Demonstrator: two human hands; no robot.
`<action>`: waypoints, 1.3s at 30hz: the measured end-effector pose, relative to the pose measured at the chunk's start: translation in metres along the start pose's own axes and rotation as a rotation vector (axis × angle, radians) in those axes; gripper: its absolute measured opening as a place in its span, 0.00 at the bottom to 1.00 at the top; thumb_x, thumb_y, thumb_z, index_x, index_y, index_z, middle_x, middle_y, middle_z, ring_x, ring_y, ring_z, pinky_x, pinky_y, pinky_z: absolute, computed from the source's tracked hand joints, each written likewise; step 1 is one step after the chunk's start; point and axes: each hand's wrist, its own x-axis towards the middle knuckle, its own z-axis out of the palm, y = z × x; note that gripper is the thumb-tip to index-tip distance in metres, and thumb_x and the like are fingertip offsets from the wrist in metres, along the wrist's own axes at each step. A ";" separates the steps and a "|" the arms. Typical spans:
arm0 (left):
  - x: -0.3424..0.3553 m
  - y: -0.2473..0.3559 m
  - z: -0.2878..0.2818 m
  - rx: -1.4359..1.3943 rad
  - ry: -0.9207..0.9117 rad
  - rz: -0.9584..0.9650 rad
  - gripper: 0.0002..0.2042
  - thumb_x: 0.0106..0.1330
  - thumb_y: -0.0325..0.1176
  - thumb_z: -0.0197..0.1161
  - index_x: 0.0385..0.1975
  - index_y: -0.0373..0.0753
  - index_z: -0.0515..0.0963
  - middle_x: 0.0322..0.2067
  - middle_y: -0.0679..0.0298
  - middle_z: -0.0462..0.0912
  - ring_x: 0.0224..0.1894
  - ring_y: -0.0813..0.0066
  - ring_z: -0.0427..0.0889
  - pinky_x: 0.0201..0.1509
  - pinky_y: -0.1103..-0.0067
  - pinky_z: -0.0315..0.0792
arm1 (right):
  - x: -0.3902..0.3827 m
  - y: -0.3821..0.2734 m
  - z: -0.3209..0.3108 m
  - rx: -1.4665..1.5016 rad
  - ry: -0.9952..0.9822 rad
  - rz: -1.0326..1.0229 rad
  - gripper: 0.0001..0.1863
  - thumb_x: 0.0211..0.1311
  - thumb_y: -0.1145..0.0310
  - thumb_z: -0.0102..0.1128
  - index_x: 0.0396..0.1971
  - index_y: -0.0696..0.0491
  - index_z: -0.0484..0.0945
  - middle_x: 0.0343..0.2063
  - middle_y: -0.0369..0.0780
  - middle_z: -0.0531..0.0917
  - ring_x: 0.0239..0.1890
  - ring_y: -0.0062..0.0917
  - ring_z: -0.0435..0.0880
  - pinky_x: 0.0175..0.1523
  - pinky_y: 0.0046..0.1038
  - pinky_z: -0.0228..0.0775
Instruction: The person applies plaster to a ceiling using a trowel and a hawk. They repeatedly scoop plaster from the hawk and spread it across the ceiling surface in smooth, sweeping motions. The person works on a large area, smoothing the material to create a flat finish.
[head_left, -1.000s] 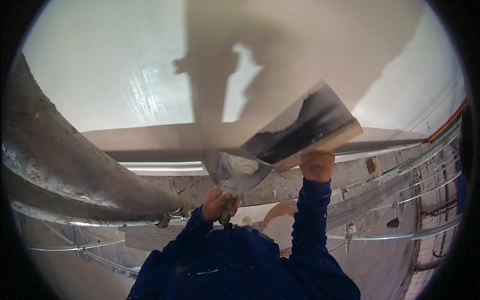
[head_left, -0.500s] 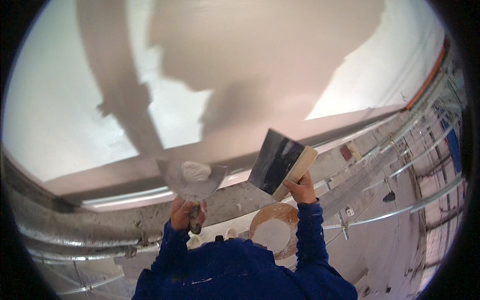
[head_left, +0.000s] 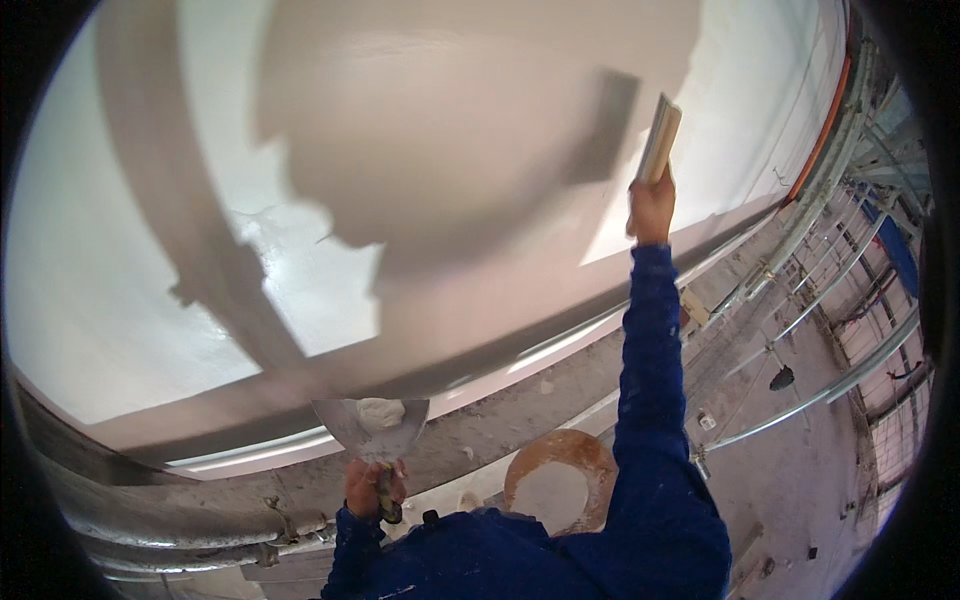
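1. Your left hand (head_left: pixel 362 488), low and left of centre in the frame, has its fingers closed around the handle of a flared grey metal scraper (head_left: pixel 375 444).
2. A lump of white paste (head_left: pixel 380 412) sits on that blade.
3. Your right hand (head_left: pixel 653 212), upper right, has its fingers closed on a broad flat blade with a long cream-coloured grip (head_left: pixel 661 142), tilted before the smooth white wall (head_left: pixel 440 130); you cannot tell whether they touch.
4. A round brown-rimmed tub (head_left: pixel 560 448) stands at lower centre.

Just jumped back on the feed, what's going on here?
A person in dark blue sleeves is at a pale wall. Their right hand holds a wide blade up near it; I can't tell whether they touch. The left hand, lower down, grips a scraper carrying white paste. A round brown-rimmed container sits below.
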 end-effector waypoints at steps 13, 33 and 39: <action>-0.029 -0.026 -0.076 0.202 -0.030 -0.374 0.22 0.60 0.50 0.48 0.24 0.34 0.74 0.12 0.64 0.72 0.12 0.78 0.70 0.16 0.84 0.62 | -0.041 -0.105 0.118 -0.082 0.099 -0.291 0.41 0.38 0.86 0.44 0.60 0.49 0.49 0.54 0.53 0.60 0.57 0.46 0.57 0.60 0.39 0.52; -0.050 -0.016 -0.104 0.232 0.097 -0.081 0.17 0.63 0.42 0.45 0.26 0.32 0.71 0.13 0.62 0.71 0.13 0.76 0.70 0.15 0.82 0.64 | -0.295 -0.393 0.234 0.128 -0.329 -0.147 0.42 0.42 0.81 0.46 0.61 0.41 0.46 0.57 0.53 0.51 0.56 0.53 0.53 0.52 0.56 0.49; -0.058 -0.024 -0.115 0.052 -0.105 -0.042 0.17 0.62 0.43 0.45 0.28 0.32 0.70 0.14 0.63 0.71 0.13 0.77 0.69 0.16 0.83 0.63 | -0.283 -0.307 0.151 0.860 -0.892 0.123 0.35 0.34 0.81 0.51 0.52 0.60 0.58 0.40 0.47 0.71 0.42 0.34 0.71 0.47 0.31 0.64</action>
